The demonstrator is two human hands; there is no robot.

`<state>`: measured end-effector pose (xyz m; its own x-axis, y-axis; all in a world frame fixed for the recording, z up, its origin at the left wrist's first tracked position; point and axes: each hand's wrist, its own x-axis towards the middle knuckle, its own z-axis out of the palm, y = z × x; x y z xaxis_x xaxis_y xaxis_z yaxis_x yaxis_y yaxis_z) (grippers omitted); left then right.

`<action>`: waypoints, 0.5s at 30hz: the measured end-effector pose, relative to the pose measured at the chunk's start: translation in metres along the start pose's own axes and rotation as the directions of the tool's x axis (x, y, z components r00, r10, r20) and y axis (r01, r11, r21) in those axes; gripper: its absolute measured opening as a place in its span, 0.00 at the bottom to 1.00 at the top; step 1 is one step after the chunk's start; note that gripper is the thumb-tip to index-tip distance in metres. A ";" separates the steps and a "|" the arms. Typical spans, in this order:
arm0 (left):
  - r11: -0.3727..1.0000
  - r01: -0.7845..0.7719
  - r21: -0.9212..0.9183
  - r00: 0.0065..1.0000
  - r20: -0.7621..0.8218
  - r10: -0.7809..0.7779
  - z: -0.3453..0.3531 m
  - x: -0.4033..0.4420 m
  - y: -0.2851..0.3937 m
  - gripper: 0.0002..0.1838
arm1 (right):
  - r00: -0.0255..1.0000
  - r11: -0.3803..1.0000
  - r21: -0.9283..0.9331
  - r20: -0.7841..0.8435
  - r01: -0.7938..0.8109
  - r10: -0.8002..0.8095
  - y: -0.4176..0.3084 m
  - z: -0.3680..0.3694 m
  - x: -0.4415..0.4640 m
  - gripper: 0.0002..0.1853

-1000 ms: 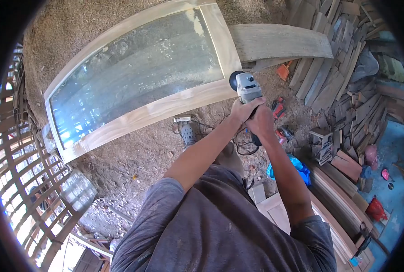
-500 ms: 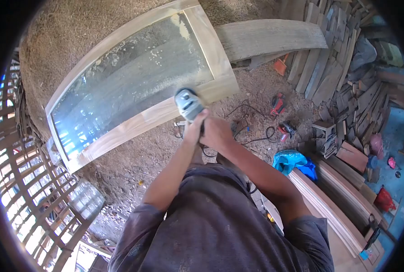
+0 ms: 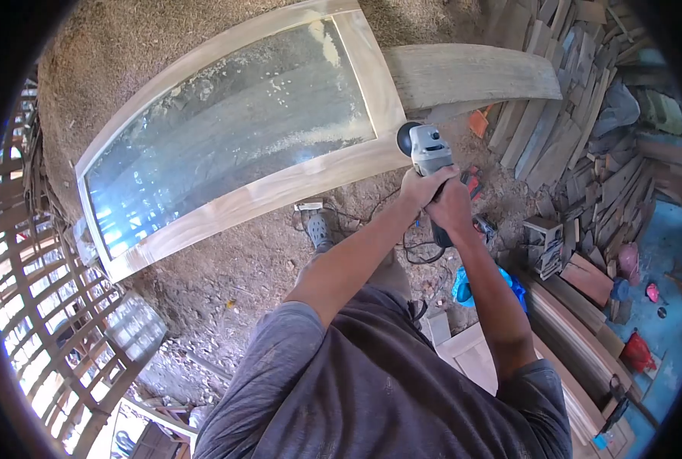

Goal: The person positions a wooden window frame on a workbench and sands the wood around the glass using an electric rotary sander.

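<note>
Both my hands are wrapped round an angle grinder (image 3: 431,153) with a grey head and a dark round disc. My left hand (image 3: 421,186) grips it near the head, and my right hand (image 3: 451,206) holds the body just behind, its dark rear end showing below. The disc sits at the lower right corner of a curved wooden frame (image 3: 280,182); whether it touches the wood I cannot tell. A glass pane (image 3: 234,126), dusty and marked with pale patches, fills the frame.
Under the frame's right end a curved plank (image 3: 471,73) sticks out. Stacked boards (image 3: 540,107) line the right, with a red power tool (image 3: 473,183) and cables on the dirt floor. A blue plastic bag (image 3: 463,289) lies by long mouldings (image 3: 571,329). A lattice (image 3: 50,283) stands left.
Both hands and the grinder have swung right, from the frame's lower rail to its right corner. My view has shifted slightly, and my foot now shows below the frame.
</note>
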<state>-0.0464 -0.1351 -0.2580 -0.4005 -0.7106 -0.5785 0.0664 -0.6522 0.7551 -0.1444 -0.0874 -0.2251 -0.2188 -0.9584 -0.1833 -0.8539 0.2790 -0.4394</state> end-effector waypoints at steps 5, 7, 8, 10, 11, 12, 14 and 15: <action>0.998 -0.034 -0.047 0.997 -0.076 0.030 -0.033 -0.031 -0.011 0.32 | 0.996 0.994 -0.090 0.065 0.069 -0.063 -0.036 0.010 -0.023 0.21; 0.997 -0.029 -0.077 0.987 -0.159 0.017 -0.070 -0.051 -0.026 0.29 | 0.985 0.989 -0.002 0.089 0.146 -0.145 -0.064 0.032 -0.036 0.19; 0.993 -0.049 -0.105 0.980 -0.195 0.028 -0.091 -0.060 -0.033 0.27 | 0.985 0.989 0.032 0.088 0.146 -0.148 -0.084 0.043 -0.043 0.20; 0.965 -0.163 -0.204 0.966 -0.231 0.114 -0.136 -0.067 -0.062 0.27 | 0.987 0.988 0.068 0.074 0.140 -0.145 -0.116 0.065 -0.054 0.21; 0.967 -0.165 -0.195 0.968 -0.220 0.121 -0.146 -0.079 -0.058 0.27 | 0.967 0.984 0.034 0.181 0.177 -0.180 -0.126 0.076 -0.058 0.21; 0.943 -0.147 -0.299 0.974 -0.208 0.086 -0.152 -0.091 -0.051 0.27 | 0.934 0.976 0.003 0.288 0.218 -0.209 -0.130 0.079 -0.059 0.21; 0.909 -0.121 -0.398 0.981 -0.188 0.048 -0.148 -0.097 -0.043 0.26 | 0.958 0.987 0.033 0.238 0.157 -0.161 -0.127 0.076 -0.059 0.22; 0.935 -0.124 -0.331 0.982 -0.177 0.068 -0.138 -0.092 -0.041 0.26 | 0.973 0.992 0.066 0.201 0.105 -0.116 -0.126 0.074 -0.059 0.22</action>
<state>0.1137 -0.0794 -0.2784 -0.2267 -0.7888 -0.5714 0.4147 -0.6090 0.6761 0.0111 -0.0619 -0.2244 -0.0191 -0.9526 -0.3037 -0.8393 0.1803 -0.5129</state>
